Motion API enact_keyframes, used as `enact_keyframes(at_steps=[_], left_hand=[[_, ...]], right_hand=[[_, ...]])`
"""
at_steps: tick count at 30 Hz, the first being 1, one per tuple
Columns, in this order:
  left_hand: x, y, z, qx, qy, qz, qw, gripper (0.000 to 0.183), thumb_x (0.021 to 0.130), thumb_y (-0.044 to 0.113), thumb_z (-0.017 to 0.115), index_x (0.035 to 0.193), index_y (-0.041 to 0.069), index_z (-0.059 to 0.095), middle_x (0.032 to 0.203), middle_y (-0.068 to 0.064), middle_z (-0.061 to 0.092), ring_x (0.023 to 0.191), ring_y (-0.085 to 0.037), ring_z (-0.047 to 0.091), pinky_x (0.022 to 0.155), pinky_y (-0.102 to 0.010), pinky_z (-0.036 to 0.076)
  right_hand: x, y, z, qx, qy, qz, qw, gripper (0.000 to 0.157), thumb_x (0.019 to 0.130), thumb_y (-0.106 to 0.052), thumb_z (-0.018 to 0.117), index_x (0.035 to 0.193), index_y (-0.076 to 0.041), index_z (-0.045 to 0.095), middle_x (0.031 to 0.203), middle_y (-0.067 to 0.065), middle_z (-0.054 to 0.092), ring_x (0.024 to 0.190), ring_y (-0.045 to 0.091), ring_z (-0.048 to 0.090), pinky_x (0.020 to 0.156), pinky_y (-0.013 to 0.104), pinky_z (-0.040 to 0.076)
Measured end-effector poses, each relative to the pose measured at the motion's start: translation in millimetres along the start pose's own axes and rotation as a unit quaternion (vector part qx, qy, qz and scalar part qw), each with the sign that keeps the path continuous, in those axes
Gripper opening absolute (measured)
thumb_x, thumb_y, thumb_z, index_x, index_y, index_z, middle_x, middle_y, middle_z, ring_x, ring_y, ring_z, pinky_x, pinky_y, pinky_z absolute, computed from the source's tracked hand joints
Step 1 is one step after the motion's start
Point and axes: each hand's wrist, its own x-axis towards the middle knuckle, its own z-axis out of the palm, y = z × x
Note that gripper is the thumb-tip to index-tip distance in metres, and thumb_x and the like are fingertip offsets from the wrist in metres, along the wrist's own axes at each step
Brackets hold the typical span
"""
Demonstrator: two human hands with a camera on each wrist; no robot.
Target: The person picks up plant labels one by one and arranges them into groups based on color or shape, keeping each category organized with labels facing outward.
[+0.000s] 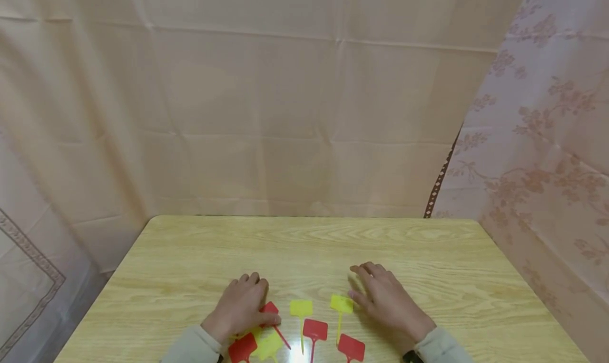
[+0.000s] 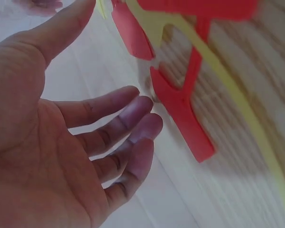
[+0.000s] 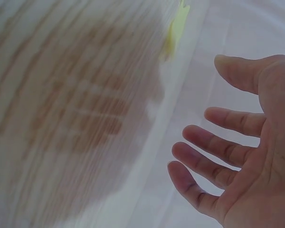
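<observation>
Red and yellow plastic plant labels, each with a flat head on a thin stem, lie near the front of the table in the head view. My left hand (image 1: 240,307) is over the left ones, its thumb across a red label (image 1: 269,308). In the left wrist view its fingers are loosely bent, with nothing between them and a red label (image 2: 194,128) beside the fingertips. My right hand (image 1: 387,299) hovers at the right, thumb close to a yellow label (image 1: 341,304). The right wrist view shows that palm holding nothing, fingers spread and slightly bent.
Between the hands lie a yellow label (image 1: 301,307) and two red labels (image 1: 315,329). Lower left, a red label (image 1: 243,347) and a yellow label (image 1: 268,347) lie bunched together. The wooden table (image 1: 304,241) ends at a beige cloth (image 1: 295,114) behind.
</observation>
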Motion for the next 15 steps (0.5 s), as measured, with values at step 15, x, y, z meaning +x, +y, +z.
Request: enact_keyframes(at_steps=[15], left_hand=[[1.8,4.1,4.2,-0.059,0.019,-0.033,0.9976,0.047,0.070,0.037,0.094,0.082,0.010,0.057,0.076,0.001,0.046,0.075,-0.021,0.041,0.073,-0.039,0.037]], right_hand=[[0.6,-1.0,4.2,-0.002,0.003,-0.025,1.000,0.047,0.095,-0.029,0.073,0.132,-0.003,0.061,0.125,0.011,0.062,0.115,0.031,0.059,0.098,0.054,0.048]])
